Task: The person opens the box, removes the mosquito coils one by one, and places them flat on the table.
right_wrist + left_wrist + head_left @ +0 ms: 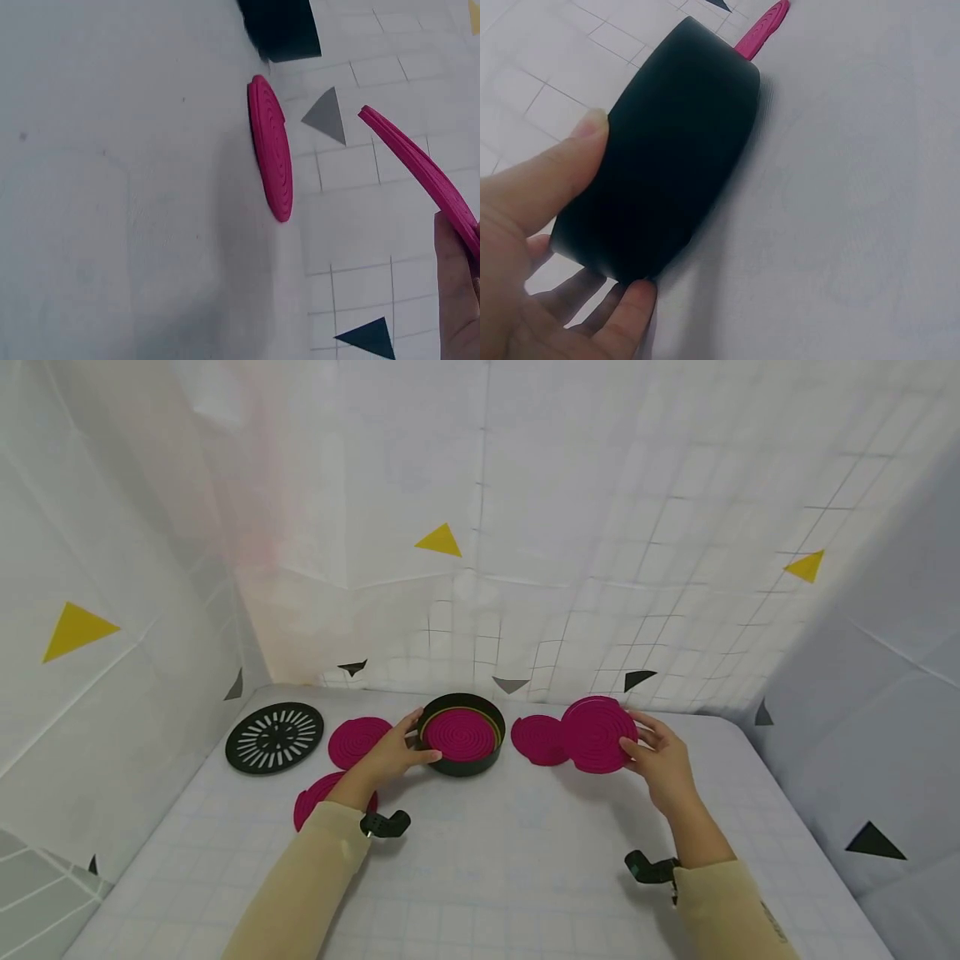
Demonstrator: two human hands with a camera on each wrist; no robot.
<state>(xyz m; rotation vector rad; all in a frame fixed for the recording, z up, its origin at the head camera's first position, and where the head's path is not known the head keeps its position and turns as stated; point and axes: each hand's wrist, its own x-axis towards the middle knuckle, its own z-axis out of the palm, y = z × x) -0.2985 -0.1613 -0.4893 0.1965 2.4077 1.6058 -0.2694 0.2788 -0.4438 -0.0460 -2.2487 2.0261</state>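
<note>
My left hand point(390, 753) grips the side of a round black holder point(467, 768), thumb on the near side and fingers behind. In the left wrist view, the holder's dark wall point(675, 150) shows between thumb and fingers. A magenta ridged coaster point(459, 735) lies inside it, edged by a yellow-green ring. My right hand point(663, 764) pinches another magenta coaster point(597, 735) at its right edge, raised above the table; the right wrist view shows this held coaster point(420, 169) edge-on. Just left of it, a third coaster point(536, 740) lies on the table, partly overlapped in the head view.
Left of the holder lie two more magenta coasters, one farther back point(358, 740) and one nearer point(317, 795) partly behind my left forearm. A black slotted disc point(274, 738) sits at the table's back left. White sheeting point(480, 627) rises behind the table.
</note>
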